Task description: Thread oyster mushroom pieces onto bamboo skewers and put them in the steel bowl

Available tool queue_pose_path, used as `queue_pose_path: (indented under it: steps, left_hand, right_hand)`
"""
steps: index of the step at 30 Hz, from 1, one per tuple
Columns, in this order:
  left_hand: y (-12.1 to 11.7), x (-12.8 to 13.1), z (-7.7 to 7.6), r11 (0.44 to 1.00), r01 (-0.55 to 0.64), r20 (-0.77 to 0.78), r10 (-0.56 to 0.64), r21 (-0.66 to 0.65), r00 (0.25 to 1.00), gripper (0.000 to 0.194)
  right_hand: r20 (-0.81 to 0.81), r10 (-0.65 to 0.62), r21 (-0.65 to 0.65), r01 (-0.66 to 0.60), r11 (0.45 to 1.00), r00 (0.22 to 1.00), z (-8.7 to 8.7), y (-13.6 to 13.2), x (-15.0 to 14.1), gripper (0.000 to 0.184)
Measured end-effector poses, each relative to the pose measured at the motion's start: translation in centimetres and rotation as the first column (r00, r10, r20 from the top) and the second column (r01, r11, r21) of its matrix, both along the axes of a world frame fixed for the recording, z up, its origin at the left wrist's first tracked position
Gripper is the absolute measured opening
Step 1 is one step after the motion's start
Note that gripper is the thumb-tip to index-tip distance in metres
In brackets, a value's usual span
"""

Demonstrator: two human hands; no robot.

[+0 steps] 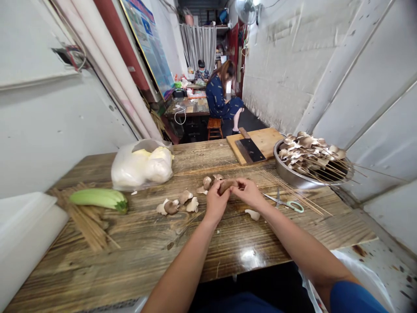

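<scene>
Between my two hands, just above the table, is a brown oyster mushroom (228,185). My left hand (217,201) grips its left side, and my right hand (249,192) pinches the right side. Loose mushroom pieces (172,207) lie to the left of my hands, with a few more right behind my fingers. A pale mushroom scrap (252,214) rests below my right wrist. Scissors with light green handles (295,206) lie right of my right forearm, beside several thin bamboo skewers (293,191). A metal bowl (282,167) at the right holds mushrooms threaded on skewers.
A cleaver (250,150) lies on a wooden cutting board (269,139) at the back. A plastic bag (130,167) with pale contents, a green squash (97,198) and a skewer bundle (86,226) occupy the left. Beyond the table, a person (216,95) sits on a stool; another sits farther back.
</scene>
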State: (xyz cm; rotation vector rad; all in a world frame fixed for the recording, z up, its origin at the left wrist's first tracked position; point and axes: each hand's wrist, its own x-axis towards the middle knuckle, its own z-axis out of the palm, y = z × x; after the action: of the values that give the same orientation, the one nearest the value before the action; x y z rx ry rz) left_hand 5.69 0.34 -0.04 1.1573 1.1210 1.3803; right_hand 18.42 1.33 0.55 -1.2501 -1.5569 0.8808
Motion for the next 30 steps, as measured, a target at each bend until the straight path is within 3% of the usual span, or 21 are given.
queue_pose_path:
  steps: [4,10,15,21,30]
  left_hand:
    - [0.2,-0.1,-0.2,0.998,0.048,0.032,-0.047,-0.039,0.998,0.039]
    - [0.4,-0.9,-0.4,0.998,0.032,-0.251,-0.018,0.051,0.968,0.027]
    - [0.3,-1.2,0.1,0.994,0.064,-0.329,-0.033,0.084,0.944,0.028]
    - [0.3,-1.7,0.7,0.975,0.136,-0.531,-0.024,0.173,0.847,0.020]
    - [0.4,-1.6,0.0,0.984,0.161,-0.442,-0.110,0.078,0.890,0.026]
  right_hand:
    - [-0.064,-0.012,-0.070,0.007,0.998,0.998,-0.1,0.3,0.2,0.020]
    - [-0.103,0.110,-0.090,-0.119,0.989,0.989,0.8,0.2,0.6,0.022]
    - [-0.076,0.143,-0.113,-0.151,0.982,0.987,1.5,0.0,1.1,0.026]
    - [-0.024,0.161,-0.134,-0.163,0.978,0.987,1.5,-0.1,1.2,0.022]
    - [0.036,0.113,-0.120,-0.108,0.987,0.993,1.1,-0.2,0.8,0.017]
